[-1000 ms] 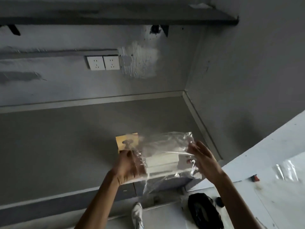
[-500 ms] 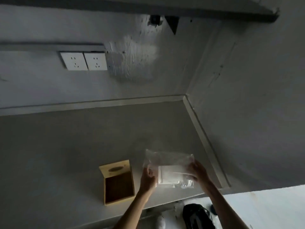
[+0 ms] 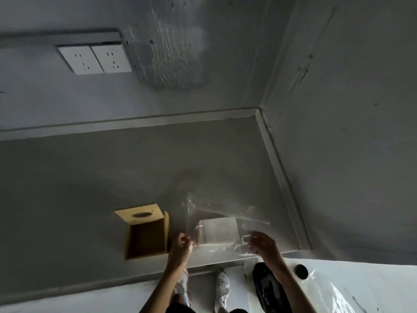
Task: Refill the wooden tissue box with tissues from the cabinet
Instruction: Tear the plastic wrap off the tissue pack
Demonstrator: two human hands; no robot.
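Note:
The wooden tissue box [image 3: 146, 233] lies open on the grey counter, its dark inside facing up and its lid panel with the oval slot at the far side. Just right of it a white stack of tissues [image 3: 217, 231] rests on the counter inside a clear plastic wrapper [image 3: 198, 213]. My left hand [image 3: 180, 246] pinches the wrapper's left side beside the box. My right hand [image 3: 262, 245] grips the wrapper's crumpled right end. The wrapper is stretched up and apart between both hands.
The grey counter [image 3: 90, 188] runs into a wall corner at the right. Two white wall sockets [image 3: 94, 59] sit on the back wall. Below the counter edge are my shoes, a black bag [image 3: 268, 285] and clear plastic sheeting [image 3: 338, 297] on the pale floor.
The view has tilted down and closer. The tissue pack has come down beside the box and now rests on the counter, and the wrapper is pulled wider open between my hands.

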